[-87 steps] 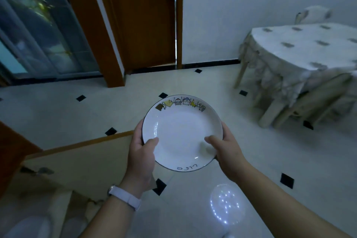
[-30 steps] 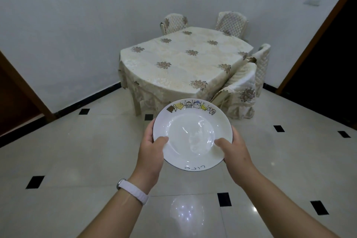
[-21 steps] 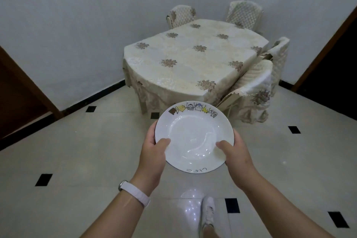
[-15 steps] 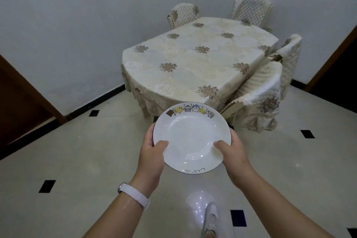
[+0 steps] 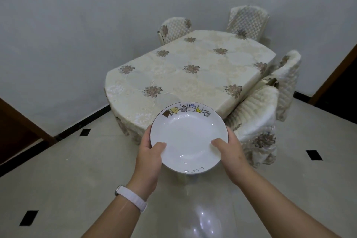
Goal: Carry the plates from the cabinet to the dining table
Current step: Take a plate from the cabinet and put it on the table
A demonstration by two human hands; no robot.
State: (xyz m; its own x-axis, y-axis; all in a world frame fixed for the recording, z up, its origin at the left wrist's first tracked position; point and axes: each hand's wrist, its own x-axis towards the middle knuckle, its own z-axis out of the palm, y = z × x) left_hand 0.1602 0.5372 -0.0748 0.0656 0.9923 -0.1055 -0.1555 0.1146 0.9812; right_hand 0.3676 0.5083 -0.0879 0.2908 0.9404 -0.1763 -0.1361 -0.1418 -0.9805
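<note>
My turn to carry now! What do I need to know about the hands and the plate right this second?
Left hand, with the white wristband: gripping the left rim of the round white plate with cartoon figures.
Right hand: gripping its right rim.
Plate: level, in the air, just short of the near edge of the dining table with the cream flowered cloth.
Done: plate fetched and carried almost there.
Left: step closer and set it on the cloth. No other plates in view.

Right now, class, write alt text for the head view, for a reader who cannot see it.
Two hands, left and right, hold a white plate by its sides above a tiled floor. Ahead stands a cloth-covered table with four chairs.
</note>
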